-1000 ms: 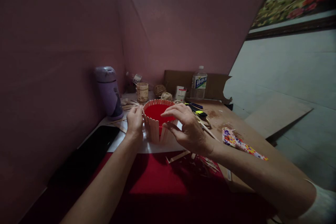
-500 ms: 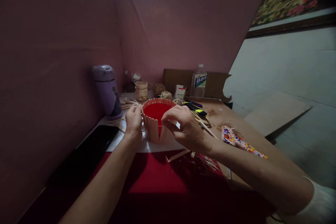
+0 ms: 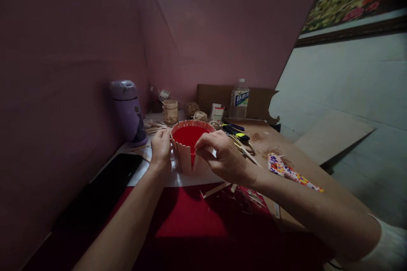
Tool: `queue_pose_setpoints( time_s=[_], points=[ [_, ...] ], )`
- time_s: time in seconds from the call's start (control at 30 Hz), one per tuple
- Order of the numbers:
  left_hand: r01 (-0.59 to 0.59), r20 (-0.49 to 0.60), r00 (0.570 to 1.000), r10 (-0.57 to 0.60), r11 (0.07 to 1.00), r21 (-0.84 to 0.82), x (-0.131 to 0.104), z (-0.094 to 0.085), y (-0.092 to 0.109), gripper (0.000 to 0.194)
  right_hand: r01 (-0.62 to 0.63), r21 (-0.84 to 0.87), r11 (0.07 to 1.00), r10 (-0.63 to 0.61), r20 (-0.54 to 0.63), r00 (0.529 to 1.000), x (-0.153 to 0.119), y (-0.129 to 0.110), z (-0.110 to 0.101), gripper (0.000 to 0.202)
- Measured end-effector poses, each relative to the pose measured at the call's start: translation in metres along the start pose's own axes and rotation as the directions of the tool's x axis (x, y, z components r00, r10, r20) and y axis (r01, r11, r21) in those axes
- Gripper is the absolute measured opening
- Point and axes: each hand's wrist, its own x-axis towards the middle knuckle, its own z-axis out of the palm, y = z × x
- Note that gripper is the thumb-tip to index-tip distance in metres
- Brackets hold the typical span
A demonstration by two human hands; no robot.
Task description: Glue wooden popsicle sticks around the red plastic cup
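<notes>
A round red container ringed with upright wooden craft sticks [image 3: 183,157] stands on white paper [image 3: 173,180]. A narrow red gap shows between sticks at its front. My left hand [image 3: 160,149] is closed against the container's left side, its fingertips partly hidden behind the rim. At the front right, the thumb and forefinger of my right hand [image 3: 222,156] pinch the top of a craft stick [image 3: 197,163], which leans slightly beside the gap. My right hand covers the container's right side.
A purple bottle [image 3: 129,112] and black phone [image 3: 111,182] lie left. Behind are a small stick-covered cup [image 3: 170,112], twine balls [image 3: 191,108] and a plastic bottle [image 3: 239,99]. Rightward are a yellow-black cutter [image 3: 237,132], flowery fabric [image 3: 291,172] and stick scraps [image 3: 251,197].
The view has shifted very slightly. Both hands stay at the container, with my right fingers still at the same stick.
</notes>
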Motion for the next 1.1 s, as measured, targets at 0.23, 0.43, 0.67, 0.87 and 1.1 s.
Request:
queue_pose_setpoints(
  time_s=[0.23, 0.43, 0.67, 0.87, 1.1],
  points=[
    [0.007, -0.014, 1.0, -0.007, 1.0, 0.002, 0.0, 0.001, 0.0, 0.021, 0.009, 0.006, 1.0, -0.009, 0.027, 1.0, 0.001, 0.003, 0.001, 0.012],
    [0.009, -0.025, 1.0, -0.009, 1.0, -0.001, 0.002, -0.001, -0.002, 0.02, 0.033, 0.012, 0.999, -0.034, 0.042, 0.999, 0.002, 0.005, 0.001, 0.011],
    [0.011, 0.016, 1.0, -0.011, 1.0, -0.027, -0.001, 0.001, 0.002, 0.032, -0.003, 0.019, 1.0, 0.002, 0.053, 0.999, 0.003, 0.006, 0.001, 0.009],
    [0.193, 0.398, 0.903, -0.163, 0.98, -0.037, -0.01, 0.002, 0.009, 0.066, 0.011, 0.06, 0.998, -0.013, 0.038, 0.999, 0.004, 0.013, -0.002, 0.006],
    [0.273, 0.473, 0.852, -0.223, 0.961, -0.039, -0.011, -0.003, 0.016, 0.076, -0.162, 0.469, 0.868, 0.145, 0.073, 0.987, 0.036, 0.02, -0.023, 0.006]
  ],
)
